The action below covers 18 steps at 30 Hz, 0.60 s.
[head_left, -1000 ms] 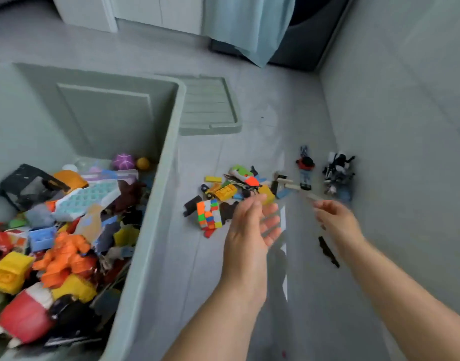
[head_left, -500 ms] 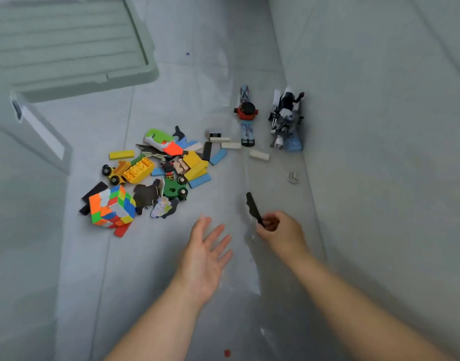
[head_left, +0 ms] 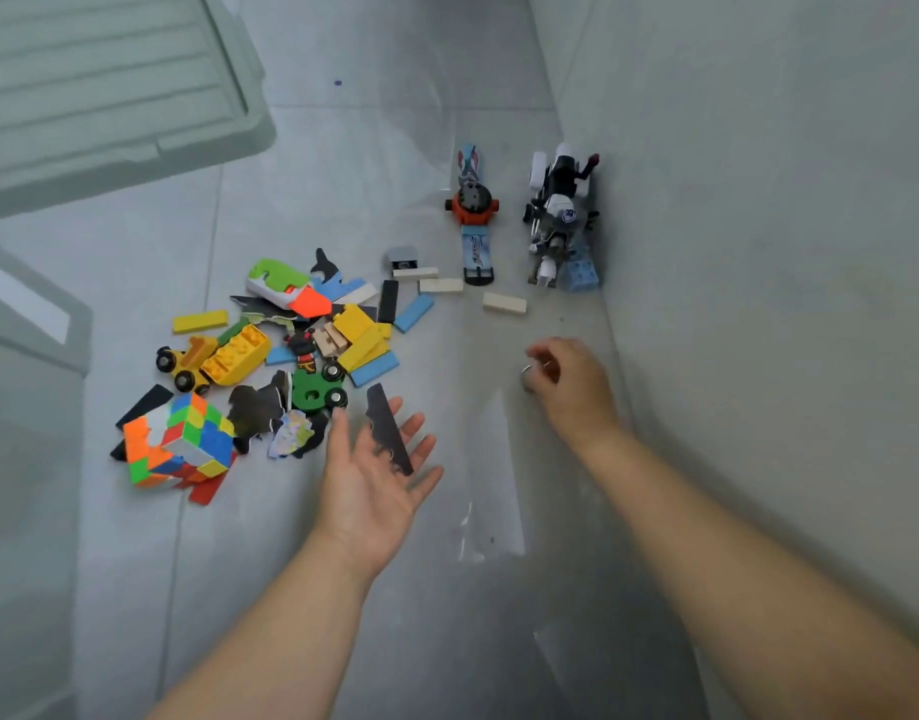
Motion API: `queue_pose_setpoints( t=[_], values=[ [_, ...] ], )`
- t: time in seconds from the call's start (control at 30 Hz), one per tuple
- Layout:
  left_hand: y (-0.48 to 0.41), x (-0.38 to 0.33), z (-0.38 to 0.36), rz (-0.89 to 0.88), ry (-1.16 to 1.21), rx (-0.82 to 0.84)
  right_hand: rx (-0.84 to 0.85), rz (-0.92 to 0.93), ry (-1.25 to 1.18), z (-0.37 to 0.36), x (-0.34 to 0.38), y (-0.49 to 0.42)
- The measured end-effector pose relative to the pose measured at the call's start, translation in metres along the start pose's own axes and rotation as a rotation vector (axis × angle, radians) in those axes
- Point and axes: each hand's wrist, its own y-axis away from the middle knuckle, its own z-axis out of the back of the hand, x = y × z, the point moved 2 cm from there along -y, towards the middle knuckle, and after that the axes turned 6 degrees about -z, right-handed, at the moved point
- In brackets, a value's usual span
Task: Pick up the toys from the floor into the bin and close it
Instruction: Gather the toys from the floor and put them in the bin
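My left hand (head_left: 374, 470) lies palm up above the floor with straight fingers, and a flat black puzzle piece (head_left: 388, 431) rests across them. My right hand (head_left: 569, 379) reaches down near the wall and pinches a small metal ring (head_left: 530, 374). A heap of toys lies on the grey floor: a scrambled colour cube (head_left: 179, 439), a yellow brick car (head_left: 223, 358), a green wheeled piece (head_left: 317, 389), several blue, yellow and cream blocks. A toy watch (head_left: 473, 215) and a white robot figure (head_left: 561, 215) lie by the wall. The bin's edge (head_left: 31, 314) shows at the left.
The bin's grey lid (head_left: 109, 80) lies flat on the floor at the top left. A grey wall (head_left: 758, 252) runs along the right side, close behind the robot figure. Bare floor tiles lie between the toy heap and my arms.
The black piece passed from my right hand onto my left palm. My right hand moved forward toward the wall and took the metal ring. The view turned from the bin to the floor.
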Motion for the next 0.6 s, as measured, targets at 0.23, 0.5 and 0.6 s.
queue_pose_setpoints(
  t=[0.23,0.5,0.6],
  values=[
    [-0.008,0.006,-0.018,-0.021,-0.022,-0.127,0.013,-0.018,0.007,-0.025,0.012,0.043],
    [0.011,-0.018,0.022,-0.291,0.01,-0.346,0.442,0.227,0.082,-0.063,0.035,0.078],
    [0.028,-0.02,0.041,-0.367,-0.131,-0.317,0.465,0.336,0.172,-0.088,0.052,0.092]
  ],
)
